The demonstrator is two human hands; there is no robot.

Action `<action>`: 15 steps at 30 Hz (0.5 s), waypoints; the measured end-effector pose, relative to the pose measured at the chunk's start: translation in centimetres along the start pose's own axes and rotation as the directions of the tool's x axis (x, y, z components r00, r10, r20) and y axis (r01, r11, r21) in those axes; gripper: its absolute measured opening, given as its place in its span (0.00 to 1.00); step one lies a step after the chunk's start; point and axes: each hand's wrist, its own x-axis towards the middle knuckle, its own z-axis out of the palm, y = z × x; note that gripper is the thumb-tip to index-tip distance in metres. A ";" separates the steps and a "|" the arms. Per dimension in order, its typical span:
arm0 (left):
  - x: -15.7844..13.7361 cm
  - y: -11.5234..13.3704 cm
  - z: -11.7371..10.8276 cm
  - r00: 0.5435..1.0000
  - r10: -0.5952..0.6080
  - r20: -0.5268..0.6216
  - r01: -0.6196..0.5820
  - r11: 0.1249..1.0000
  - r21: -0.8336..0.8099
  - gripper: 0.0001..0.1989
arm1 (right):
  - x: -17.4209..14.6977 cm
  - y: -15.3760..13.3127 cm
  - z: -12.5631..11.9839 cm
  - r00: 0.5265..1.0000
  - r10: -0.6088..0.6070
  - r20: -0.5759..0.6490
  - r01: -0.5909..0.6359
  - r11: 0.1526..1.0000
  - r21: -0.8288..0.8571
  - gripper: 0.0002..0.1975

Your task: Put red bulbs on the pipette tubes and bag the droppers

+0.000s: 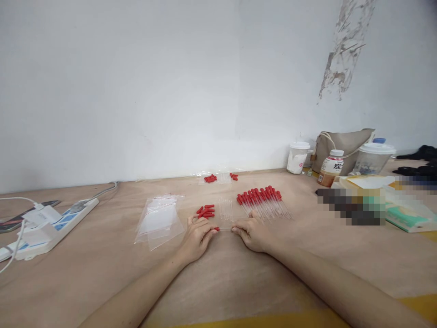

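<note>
A thin, clear, straight tube (226, 228) lies level between your hands, mid-table (211, 287), its left end meeting a small, glossy red bulb (217, 228). Your left hand (197, 237) has its grip pinched on the bulb, your right hand (253, 234) on the tube's right end. Farther off sit loose bulbs (206, 212) and tubes (226, 210); right, red-topped droppers (261, 197).

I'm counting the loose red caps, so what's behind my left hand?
Just beyond your left hand, several loose red caps lie on the brown tabletop. Anything the hand itself covers can't be seen.
</note>
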 end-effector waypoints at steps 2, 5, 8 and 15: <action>0.1 0.1 -0.2 0.999 -0.008 0.032 0.009 0.999 -0.049 0.12 | 0.1 0.3 -0.1 1.000 -0.031 0.002 0.031 1.000 0.000 0.13; 0.2 0.2 -0.4 0.995 0.008 0.104 0.003 0.995 -0.103 0.12 | 0.2 0.7 -0.4 0.995 -0.097 0.000 0.097 0.995 -0.034 0.13; 0.3 0.2 -0.4 0.988 0.045 0.146 -0.025 0.991 -0.134 0.12 | 0.3 0.9 -0.6 0.983 -0.181 -0.020 0.179 0.979 -0.093 0.14; 0.4 0.4 -0.4 0.990 0.056 0.130 -0.039 0.992 -0.123 0.13 | 0.2 0.9 -0.3 0.971 -0.235 -0.055 0.219 0.953 -0.208 0.12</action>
